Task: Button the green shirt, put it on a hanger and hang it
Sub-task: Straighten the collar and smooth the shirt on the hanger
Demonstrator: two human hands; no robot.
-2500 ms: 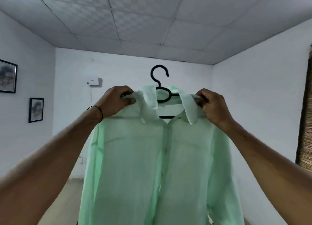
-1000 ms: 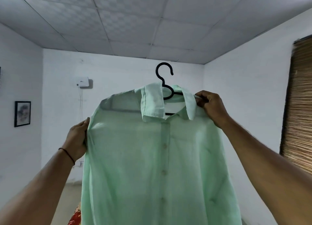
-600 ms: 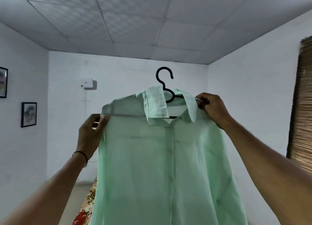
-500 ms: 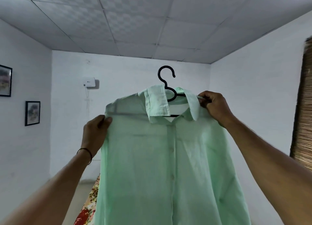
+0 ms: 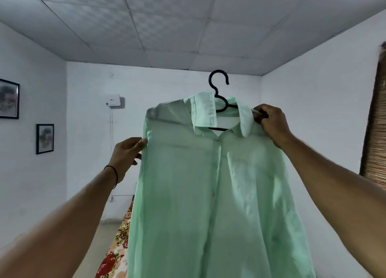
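The pale green shirt (image 5: 208,194) is buttoned down its front and draped over a black hanger (image 5: 218,85), held up in the air before me. The hanger's hook stands free above the collar, caught on nothing. My right hand (image 5: 270,124) is closed on the hanger's right arm and the shirt's shoulder beside the collar. My left hand (image 5: 126,154) touches the shirt's left edge just below the shoulder, fingertips on the sleeve seam, fingers loosely apart.
White walls surround me. Two framed pictures (image 5: 45,138) hang on the left wall and a small white box (image 5: 113,100) is on the far wall. A bamboo blind (image 5: 376,131) covers the right side. A floral cloth (image 5: 117,248) lies low behind the shirt.
My left hand left the collar, dropped to the shirt's left side, then rose to rest under the left shoulder. The right hand kept its hold; the shirt drifted slightly right.
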